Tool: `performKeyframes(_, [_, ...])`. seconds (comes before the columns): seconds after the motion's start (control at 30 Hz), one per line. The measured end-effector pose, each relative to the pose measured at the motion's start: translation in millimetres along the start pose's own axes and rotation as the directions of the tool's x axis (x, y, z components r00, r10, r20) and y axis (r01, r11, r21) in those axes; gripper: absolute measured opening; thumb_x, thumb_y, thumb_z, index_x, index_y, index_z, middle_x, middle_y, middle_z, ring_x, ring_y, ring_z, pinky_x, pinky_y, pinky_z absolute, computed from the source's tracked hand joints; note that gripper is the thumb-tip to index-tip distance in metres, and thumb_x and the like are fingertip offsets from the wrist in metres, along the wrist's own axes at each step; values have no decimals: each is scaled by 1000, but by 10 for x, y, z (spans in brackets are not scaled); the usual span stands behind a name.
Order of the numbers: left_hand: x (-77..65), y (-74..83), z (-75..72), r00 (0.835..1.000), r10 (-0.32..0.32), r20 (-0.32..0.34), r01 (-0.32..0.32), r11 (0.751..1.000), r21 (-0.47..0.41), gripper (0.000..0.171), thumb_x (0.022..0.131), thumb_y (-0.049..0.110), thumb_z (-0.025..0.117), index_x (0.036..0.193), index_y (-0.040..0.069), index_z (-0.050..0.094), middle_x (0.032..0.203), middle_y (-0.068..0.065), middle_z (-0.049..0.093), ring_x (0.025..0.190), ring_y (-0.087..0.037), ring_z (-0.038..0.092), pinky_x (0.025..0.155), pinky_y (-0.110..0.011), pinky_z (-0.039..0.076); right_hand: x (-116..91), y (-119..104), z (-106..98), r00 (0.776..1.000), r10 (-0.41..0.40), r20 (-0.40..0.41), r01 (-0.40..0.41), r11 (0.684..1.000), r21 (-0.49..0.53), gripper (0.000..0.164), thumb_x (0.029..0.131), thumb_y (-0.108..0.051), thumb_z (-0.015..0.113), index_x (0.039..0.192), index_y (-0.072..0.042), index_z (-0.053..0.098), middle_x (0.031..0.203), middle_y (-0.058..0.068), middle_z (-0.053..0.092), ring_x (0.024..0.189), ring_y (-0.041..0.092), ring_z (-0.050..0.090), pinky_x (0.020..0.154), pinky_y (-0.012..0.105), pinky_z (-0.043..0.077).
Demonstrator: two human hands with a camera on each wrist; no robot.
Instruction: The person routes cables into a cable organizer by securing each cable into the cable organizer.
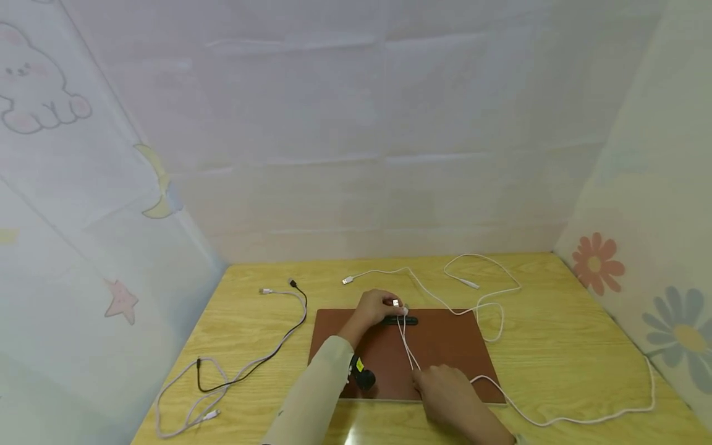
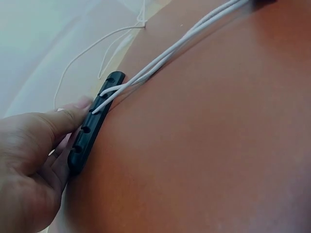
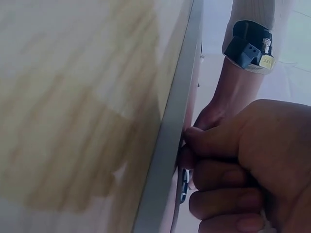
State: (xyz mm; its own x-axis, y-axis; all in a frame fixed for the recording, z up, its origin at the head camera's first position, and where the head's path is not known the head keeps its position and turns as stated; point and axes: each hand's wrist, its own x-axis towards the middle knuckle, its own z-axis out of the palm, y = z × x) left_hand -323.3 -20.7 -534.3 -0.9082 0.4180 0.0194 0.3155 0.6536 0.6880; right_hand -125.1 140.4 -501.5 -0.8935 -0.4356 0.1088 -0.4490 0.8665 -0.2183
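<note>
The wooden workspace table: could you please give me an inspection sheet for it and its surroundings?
Surface: wood-grained table, brown board on it.
Job's things: black cable clip near the board's far edge, two white strands in its slots.
Clutter: nothing seen.
Hands: left hand beside the clip, grip unclear; right hand grips the strands.
Cables: black cable and pale cable at left; white cable along the far side.
Surroundings: creased pale backdrop; printed flowers at right.
</note>
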Motion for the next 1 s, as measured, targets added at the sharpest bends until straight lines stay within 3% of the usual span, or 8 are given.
performKeyframes(0.17, [-5, -56, -14, 998, -63, -19, 62, 997, -54, 18, 88, 40, 79, 98, 25, 80, 83, 12, 69, 77, -5, 59, 70, -25, 50, 73, -29, 15, 999, 36, 26, -35, 999, -19, 38, 84, -2, 67, 60, -22, 45, 55, -9, 40, 51, 7, 40, 44, 32, 35])
performKeyframes(0.33, [-54, -126, -32, 997, -75, -17, 72, 987, -144, 17, 88, 36, 81, 98, 22, 79, 86, 9, 69, 78, -7, 59, 69, -26, 51, 100, -60, 56, 997, 48, 52, -47, 999, -18, 35, 81, -2, 66, 61, -23, 46, 56, -9, 42, 52, 9, 45, 45, 34, 37])
performKeyframes(0.63, [-75, -218, -91, 996, -54, 71, 69, 970, -233, 25, 87, 33, 83, 106, 20, 74, 94, 7, 67, 83, -8, 59, 75, -28, 51, 103, -55, 16, 986, 28, 163, -46, 993, 108, 27, 97, -18, 65, 71, -22, 58, 61, -8, 46, 54, 10, 45, 47, 33, 40])
performKeyframes(0.8, [-86, -209, -97, 995, -73, 71, 88, 965, -245, 27, 87, 34, 82, 108, 19, 73, 97, 6, 68, 87, -9, 61, 78, -30, 52, 99, -30, 23, 985, 12, 170, -36, 990, 138, 24, 98, -20, 65, 74, -23, 61, 61, -9, 45, 54, 8, 44, 47, 31, 39])
performKeyframes(1.0, [-96, -185, -74, 997, -75, 24, 78, 963, -258, 31, 85, 32, 84, 108, 17, 71, 96, 6, 68, 85, -8, 62, 75, -28, 53, 115, -4, 35, 984, 19, 178, -45, 989, 144, 22, 98, -20, 65, 77, -24, 63, 62, -10, 47, 56, 9, 47, 48, 33, 40])
